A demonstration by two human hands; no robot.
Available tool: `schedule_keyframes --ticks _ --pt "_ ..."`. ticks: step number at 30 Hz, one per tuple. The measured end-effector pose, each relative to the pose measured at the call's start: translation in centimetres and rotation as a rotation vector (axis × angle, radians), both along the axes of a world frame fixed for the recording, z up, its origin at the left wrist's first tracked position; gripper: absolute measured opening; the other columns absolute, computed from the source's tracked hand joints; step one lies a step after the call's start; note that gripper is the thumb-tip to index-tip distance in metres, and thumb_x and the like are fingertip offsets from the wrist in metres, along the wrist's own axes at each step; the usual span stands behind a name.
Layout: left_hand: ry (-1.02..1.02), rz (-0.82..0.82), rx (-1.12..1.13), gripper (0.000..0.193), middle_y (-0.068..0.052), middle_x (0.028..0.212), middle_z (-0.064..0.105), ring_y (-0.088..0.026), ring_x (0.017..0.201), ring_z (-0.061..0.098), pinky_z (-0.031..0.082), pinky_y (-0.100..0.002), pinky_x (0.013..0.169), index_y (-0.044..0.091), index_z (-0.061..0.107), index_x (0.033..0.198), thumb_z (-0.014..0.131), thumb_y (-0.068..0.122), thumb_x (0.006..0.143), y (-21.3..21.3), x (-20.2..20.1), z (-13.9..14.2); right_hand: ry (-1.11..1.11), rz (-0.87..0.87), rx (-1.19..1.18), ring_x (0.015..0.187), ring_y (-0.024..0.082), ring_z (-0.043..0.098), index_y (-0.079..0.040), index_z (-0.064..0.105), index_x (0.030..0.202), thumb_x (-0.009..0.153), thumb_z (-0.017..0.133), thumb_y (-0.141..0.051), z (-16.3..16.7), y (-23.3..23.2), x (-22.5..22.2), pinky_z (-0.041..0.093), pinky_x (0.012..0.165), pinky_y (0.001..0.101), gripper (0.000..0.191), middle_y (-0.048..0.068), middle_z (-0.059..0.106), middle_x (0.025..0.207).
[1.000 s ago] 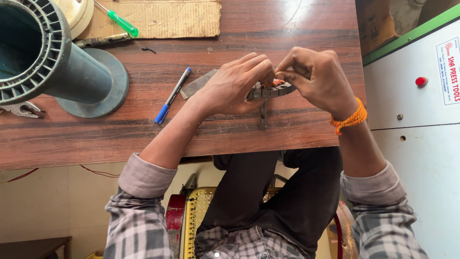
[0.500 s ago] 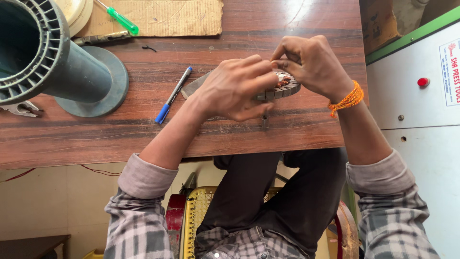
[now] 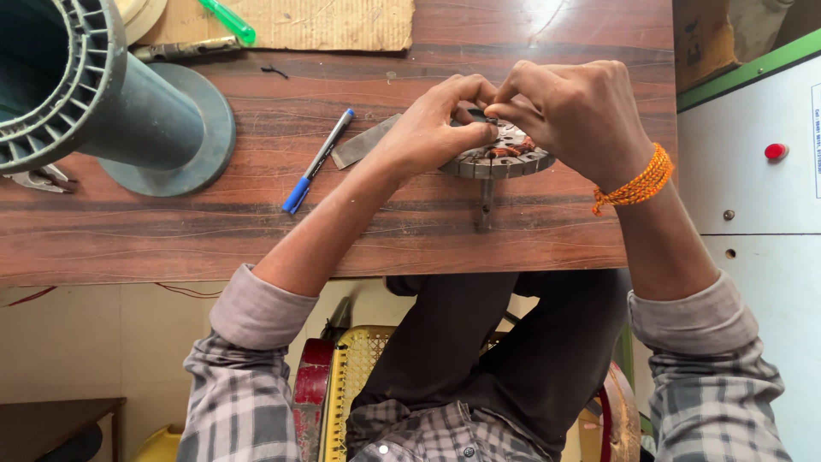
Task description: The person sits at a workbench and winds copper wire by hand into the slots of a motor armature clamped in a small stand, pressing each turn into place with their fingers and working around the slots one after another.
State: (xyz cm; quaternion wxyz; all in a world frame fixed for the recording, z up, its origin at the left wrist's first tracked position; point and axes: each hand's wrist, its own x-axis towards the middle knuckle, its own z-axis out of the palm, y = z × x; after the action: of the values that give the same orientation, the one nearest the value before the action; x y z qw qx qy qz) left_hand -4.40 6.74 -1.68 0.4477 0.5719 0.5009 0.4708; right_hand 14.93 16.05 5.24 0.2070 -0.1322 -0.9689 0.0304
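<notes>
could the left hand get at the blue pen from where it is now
Probably yes: the blue pen lies bare on the wooden table just beside the left hand, nothing between them, though that hand now holds the round metal part.

One camera sits on my head, looking steeply down, close over the wooden table (image 3: 214, 231); my lap lies just below its near edge, a white cabinet (image 3: 753, 214) right of it.

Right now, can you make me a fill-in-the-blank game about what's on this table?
1. Both hands, the left hand and right hand, touch a round metal part with slots, which lies on the ____.
2. The pen left of the hands has a ____ cap.
3. The thread band on the right wrist is ____.

Missing words: table; blue; orange
</notes>
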Motion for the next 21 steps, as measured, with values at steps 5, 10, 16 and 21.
schedule_keyframes --ticks 5,10,16,21 --pt "-0.054 -0.084 -0.086 0.016 -0.002 0.108 0.064 -0.012 0.088 0.059 0.05 -0.031 0.079 0.009 0.073 0.097 0.071 0.024 0.091 0.2 -0.3 -0.1 -0.064 -0.078 -0.218 0.061 0.017 0.063 -0.005 0.071 0.1 0.102 0.08 -0.026 2.2 -2.1 0.4 0.046 0.057 0.0317 0.023 0.006 0.067 0.073" --pt "-0.06 -0.297 0.125 0.012 -0.002 0.118 0.061 -0.014 0.104 0.059 0.05 -0.034 0.091 0.009 0.073 0.095 0.063 0.008 0.088 0.4 -1.9 0.0 -0.045 -0.06 -0.358 0.06 0.014 0.064 -0.004 0.071 0.099 0.097 0.081 -0.019 3.6 -5.6 1.4 0.047 0.056 0.0306 0.018 0.006 0.07 0.076" --pt "-0.009 -0.333 0.124 0.021 -0.002 0.122 0.061 -0.017 0.116 0.059 0.05 -0.037 0.103 0.012 0.076 0.097 0.063 0.009 0.081 0.5 -2.5 0.3 0.033 -0.087 -0.423 0.062 0.014 0.063 -0.004 0.07 0.096 0.095 0.079 -0.017 3.1 -9.1 2.2 0.048 0.058 0.0305 0.016 0.008 0.069 0.079" --pt "0.016 -0.312 0.092 0.025 -0.001 0.122 0.06 -0.018 0.116 0.059 0.05 -0.038 0.102 0.015 0.078 0.098 0.062 0.011 0.08 0.4 -2.4 0.3 0.103 -0.262 -0.483 0.05 0.014 0.055 -0.004 0.072 0.093 0.092 0.082 -0.018 1.8 -10.5 2.8 0.042 0.05 0.0315 0.017 0.008 0.064 0.066"
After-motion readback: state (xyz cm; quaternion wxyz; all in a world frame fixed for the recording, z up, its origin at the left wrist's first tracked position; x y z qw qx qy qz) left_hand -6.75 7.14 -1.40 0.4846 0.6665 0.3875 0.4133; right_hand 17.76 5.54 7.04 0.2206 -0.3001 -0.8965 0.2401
